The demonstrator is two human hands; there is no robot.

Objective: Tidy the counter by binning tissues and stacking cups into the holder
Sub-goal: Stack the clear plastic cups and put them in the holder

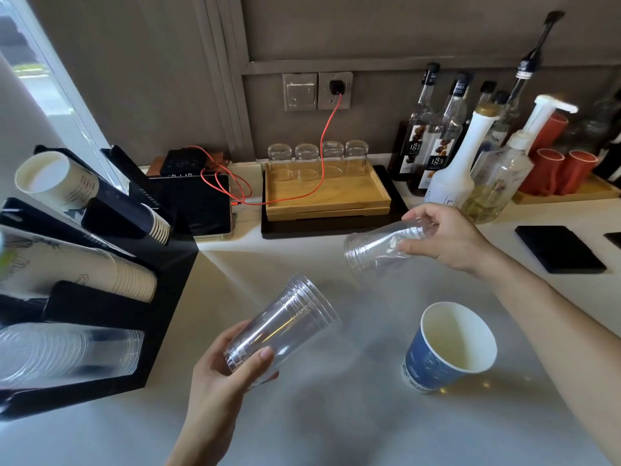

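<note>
The left hand (232,361) grips a nested clear plastic cup stack (282,326) by its base; the right hand (447,237) grips a single clear plastic cup (379,252), mouths facing, above the bench (336,415). Misaligned rims could jam or buckle the thin walls; the blue paper cup (448,344) below the right hand could be toppled.

We lose the black cup holder (168,280) past the left edge, and the small dark slab (613,239) at the right edge.

- Daylight is admitted from a window (40,72) at the left.
- Glare is spread across the counter (336,415).
- Edges are bent by wide-angle distortion.
</note>
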